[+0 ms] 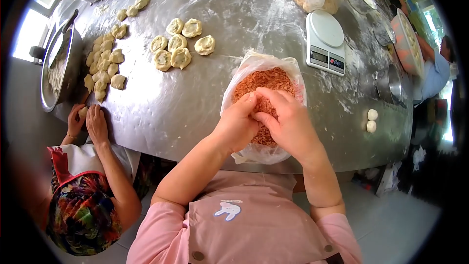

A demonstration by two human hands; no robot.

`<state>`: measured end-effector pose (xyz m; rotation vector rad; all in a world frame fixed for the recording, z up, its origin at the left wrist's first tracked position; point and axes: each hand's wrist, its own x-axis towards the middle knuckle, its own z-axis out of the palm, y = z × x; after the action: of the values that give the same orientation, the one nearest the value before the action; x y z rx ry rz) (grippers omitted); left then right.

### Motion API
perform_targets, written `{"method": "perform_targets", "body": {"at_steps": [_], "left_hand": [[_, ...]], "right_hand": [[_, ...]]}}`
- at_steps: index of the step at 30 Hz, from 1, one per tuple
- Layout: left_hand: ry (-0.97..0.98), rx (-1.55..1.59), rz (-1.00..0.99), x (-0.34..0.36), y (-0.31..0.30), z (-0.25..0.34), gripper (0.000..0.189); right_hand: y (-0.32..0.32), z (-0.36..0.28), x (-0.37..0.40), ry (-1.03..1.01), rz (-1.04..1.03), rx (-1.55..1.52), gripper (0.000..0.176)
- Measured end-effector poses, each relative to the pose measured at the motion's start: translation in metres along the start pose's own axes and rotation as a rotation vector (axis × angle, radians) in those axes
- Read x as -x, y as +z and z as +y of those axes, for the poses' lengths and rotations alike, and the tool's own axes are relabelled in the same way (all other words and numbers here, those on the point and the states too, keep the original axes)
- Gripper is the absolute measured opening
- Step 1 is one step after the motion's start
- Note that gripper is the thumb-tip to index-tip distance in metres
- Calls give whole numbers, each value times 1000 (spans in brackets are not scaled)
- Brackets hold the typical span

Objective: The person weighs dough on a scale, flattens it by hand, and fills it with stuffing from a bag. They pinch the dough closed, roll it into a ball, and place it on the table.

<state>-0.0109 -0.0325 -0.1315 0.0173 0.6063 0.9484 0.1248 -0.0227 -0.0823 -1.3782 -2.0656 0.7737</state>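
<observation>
Above a clear plastic bag (pixel 266 155) of reddish-brown crumbly filling (pixel 259 82), both of my hands meet with fingers pinched together. My left hand (pixel 239 123) has its thumb and fingers closed near the middle of the bag's opening. Touching it from the right, my right hand (pixel 289 124) is also closed, thumb and index finger bent toward each other. Whatever lies between the fingers is hidden. The bag rests on the metal table (pixel 205 93), its edges spread around the filling.
Flattened filled dough rounds (pixel 177 43) and many dough pieces (pixel 103 63) lie left. A white scale (pixel 326 41) and two dough balls (pixel 372 121) are right. A co-worker's hands (pixel 96 124) work at the left edge beside a large metal bowl (pixel 73 68). Another person (pixel 435 71) stands far right.
</observation>
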Motion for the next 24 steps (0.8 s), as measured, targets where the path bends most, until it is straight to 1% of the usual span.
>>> {"method": "perform_targets", "body": {"at_steps": [3, 6, 9, 12, 13, 15, 16, 18, 21, 24], "left_hand": [[36, -46, 8, -1, -3, -1, 38], [31, -138, 22, -3, 0, -2, 35], [41, -186, 42, -6, -2, -7, 31], [95, -172, 50, -7, -5, -6, 28], [118, -161, 52, -6, -6, -4, 28], [162, -280, 106, -7, -8, -2, 27], [180, -343, 132, -7, -9, -2, 27], [153, -329, 129, -4, -2, 1, 29], [103, -235, 76, -2, -4, 4, 32], [4, -110, -18, 2, 8, 9, 35]], "right_hand": [[-5, 4, 2, 81, -24, -77, 32], [-1, 10, 3, 66, 13, -43, 29], [6, 8, 3, 150, 81, -115, 26], [8, 21, 9, 106, 96, -199, 24], [4, 22, 8, 157, 91, -177, 24], [-5, 24, 5, 261, 84, -131, 26], [-4, 28, 6, 176, 73, -44, 28], [0, 40, 6, 2, 56, 131, 32], [-2, 43, 11, 3, 27, 10, 49], [1, 39, 19, -77, 6, 99, 68]]}}
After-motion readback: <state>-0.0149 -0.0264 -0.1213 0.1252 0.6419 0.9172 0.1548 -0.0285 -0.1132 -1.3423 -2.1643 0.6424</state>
